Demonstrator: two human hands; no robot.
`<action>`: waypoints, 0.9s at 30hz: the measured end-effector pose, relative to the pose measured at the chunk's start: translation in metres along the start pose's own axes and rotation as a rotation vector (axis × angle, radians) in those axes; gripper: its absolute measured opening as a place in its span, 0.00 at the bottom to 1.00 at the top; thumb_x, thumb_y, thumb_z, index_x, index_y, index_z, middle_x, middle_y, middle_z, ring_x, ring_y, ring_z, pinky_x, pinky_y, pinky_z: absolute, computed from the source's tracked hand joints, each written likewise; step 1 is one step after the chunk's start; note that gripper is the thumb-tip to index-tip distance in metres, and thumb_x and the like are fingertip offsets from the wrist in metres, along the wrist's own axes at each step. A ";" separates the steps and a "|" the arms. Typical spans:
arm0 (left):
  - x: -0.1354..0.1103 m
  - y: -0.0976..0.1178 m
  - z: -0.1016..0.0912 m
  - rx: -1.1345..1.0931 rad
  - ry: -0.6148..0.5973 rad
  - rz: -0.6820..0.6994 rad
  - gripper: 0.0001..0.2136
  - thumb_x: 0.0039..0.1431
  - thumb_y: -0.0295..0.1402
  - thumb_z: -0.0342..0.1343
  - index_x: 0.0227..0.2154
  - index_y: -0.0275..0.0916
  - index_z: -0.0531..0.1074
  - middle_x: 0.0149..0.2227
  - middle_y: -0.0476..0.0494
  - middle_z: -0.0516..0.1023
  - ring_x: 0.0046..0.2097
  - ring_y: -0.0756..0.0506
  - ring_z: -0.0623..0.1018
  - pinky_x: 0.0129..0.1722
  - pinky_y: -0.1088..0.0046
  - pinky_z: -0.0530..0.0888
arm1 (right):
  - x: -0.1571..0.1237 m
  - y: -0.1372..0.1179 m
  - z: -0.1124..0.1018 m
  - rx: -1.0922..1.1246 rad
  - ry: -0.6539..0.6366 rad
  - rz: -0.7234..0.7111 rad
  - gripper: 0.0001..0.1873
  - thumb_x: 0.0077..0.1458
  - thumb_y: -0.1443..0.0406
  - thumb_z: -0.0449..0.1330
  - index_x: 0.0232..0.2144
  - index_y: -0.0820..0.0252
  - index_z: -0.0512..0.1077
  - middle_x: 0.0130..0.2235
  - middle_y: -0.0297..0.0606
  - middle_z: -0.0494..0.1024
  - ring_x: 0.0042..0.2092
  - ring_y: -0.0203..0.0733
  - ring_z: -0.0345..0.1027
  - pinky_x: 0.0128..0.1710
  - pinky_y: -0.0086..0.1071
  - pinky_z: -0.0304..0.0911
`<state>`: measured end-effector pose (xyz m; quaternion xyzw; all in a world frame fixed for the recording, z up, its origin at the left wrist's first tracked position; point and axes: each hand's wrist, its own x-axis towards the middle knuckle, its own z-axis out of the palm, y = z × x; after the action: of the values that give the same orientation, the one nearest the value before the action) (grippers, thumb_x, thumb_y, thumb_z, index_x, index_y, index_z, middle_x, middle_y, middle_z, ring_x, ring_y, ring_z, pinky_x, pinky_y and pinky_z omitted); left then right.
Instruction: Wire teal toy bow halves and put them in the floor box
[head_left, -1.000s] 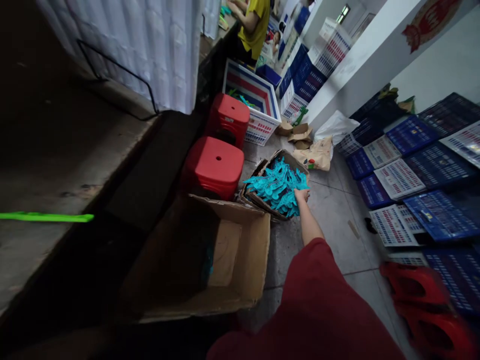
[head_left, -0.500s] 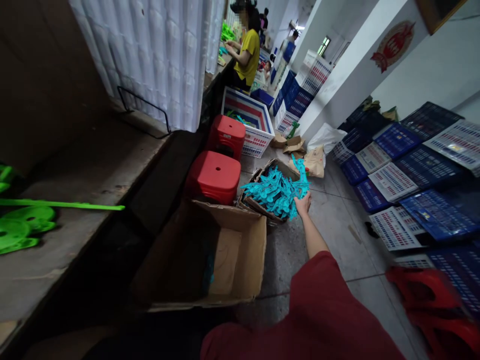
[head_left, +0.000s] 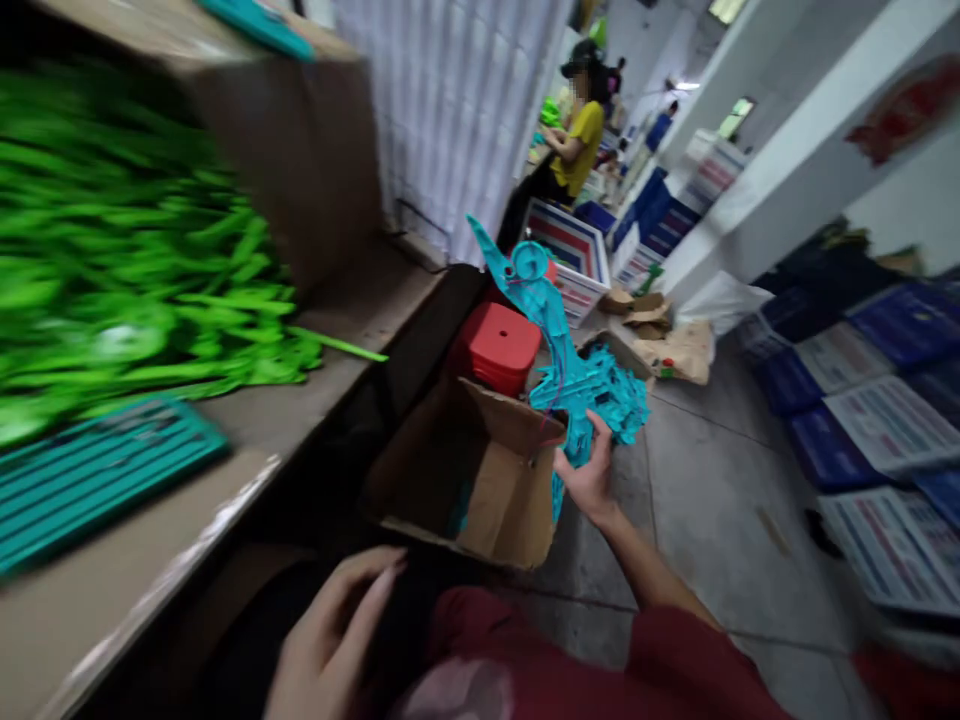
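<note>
My right hand (head_left: pixel 589 472) grips a long turquoise plastic part (head_left: pixel 553 325) between thumb and fingers. The part stands up from the hand, with a round ring and a pointed tip at its top end, and a thin reddish wire hangs along it. Behind it, many similar turquoise parts (head_left: pixel 619 390) are heaped in a cardboard box. An open cardboard box (head_left: pixel 517 475) stands just left of the right hand, with a small turquoise piece (head_left: pixel 459 508) inside. My left hand (head_left: pixel 341 630) is low in front of me, open and holding nothing, its fingers partly outstretched.
On the bench (head_left: pixel 247 500) at left lie a heap of bright green plastic parts (head_left: pixel 150 260) and a ridged teal panel (head_left: pixel 105 470). A red stool (head_left: pixel 499 340) stands behind the open box. Crates (head_left: pixel 877 420) are stacked at right. A person in yellow (head_left: pixel 581 140) works further back.
My right hand has lifted the turquoise part away from the heap and brought it nearer. My left hand has come into view. The view has swung left, showing the green heap.
</note>
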<state>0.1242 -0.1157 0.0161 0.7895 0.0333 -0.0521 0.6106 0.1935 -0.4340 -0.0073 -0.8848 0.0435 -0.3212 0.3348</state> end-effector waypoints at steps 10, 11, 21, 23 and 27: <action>-0.049 0.026 -0.044 -0.554 -0.152 -0.063 0.21 0.61 0.48 0.56 0.48 0.38 0.72 0.38 0.40 0.80 0.38 0.43 0.80 0.43 0.66 0.76 | -0.047 -0.162 0.040 0.553 -0.472 -0.261 0.37 0.51 0.67 0.61 0.62 0.58 0.55 0.56 0.49 0.66 0.59 0.49 0.64 0.56 0.42 0.67; -0.067 0.019 -0.058 -0.580 -0.095 -0.075 0.21 0.61 0.49 0.57 0.48 0.37 0.73 0.34 0.41 0.80 0.34 0.44 0.79 0.39 0.68 0.76 | -0.048 -0.164 0.043 0.560 -0.492 -0.390 0.38 0.51 0.68 0.61 0.63 0.57 0.55 0.55 0.49 0.66 0.58 0.50 0.64 0.54 0.43 0.68; -0.149 -0.013 -0.095 -1.007 0.799 -0.310 0.25 0.38 0.46 0.74 0.39 0.39 0.77 0.44 0.38 0.82 0.53 0.31 0.77 0.49 0.58 0.79 | -0.069 -0.256 0.092 0.641 -1.262 -1.314 0.38 0.54 0.61 0.62 0.64 0.57 0.54 0.54 0.50 0.67 0.50 0.48 0.69 0.44 0.37 0.71; -0.147 -0.014 -0.099 -1.085 1.014 -0.393 0.24 0.35 0.45 0.75 0.36 0.39 0.77 0.41 0.43 0.83 0.51 0.33 0.79 0.43 0.61 0.83 | -0.044 -0.276 0.121 0.687 -1.241 -1.173 0.30 0.58 0.58 0.61 0.60 0.55 0.60 0.56 0.48 0.67 0.55 0.48 0.66 0.51 0.39 0.67; -0.150 -0.024 -0.116 -1.123 1.217 -0.428 0.22 0.37 0.47 0.73 0.34 0.42 0.78 0.41 0.49 0.83 0.56 0.36 0.75 0.41 0.66 0.84 | 0.023 -0.293 0.202 0.254 -0.885 -0.755 0.11 0.64 0.66 0.51 0.41 0.57 0.73 0.41 0.41 0.72 0.43 0.43 0.69 0.44 0.34 0.66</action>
<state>-0.0225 0.0039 0.0406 0.2372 0.5247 0.2910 0.7640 0.2916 -0.1001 0.0720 -0.8418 -0.4567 -0.0215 0.2870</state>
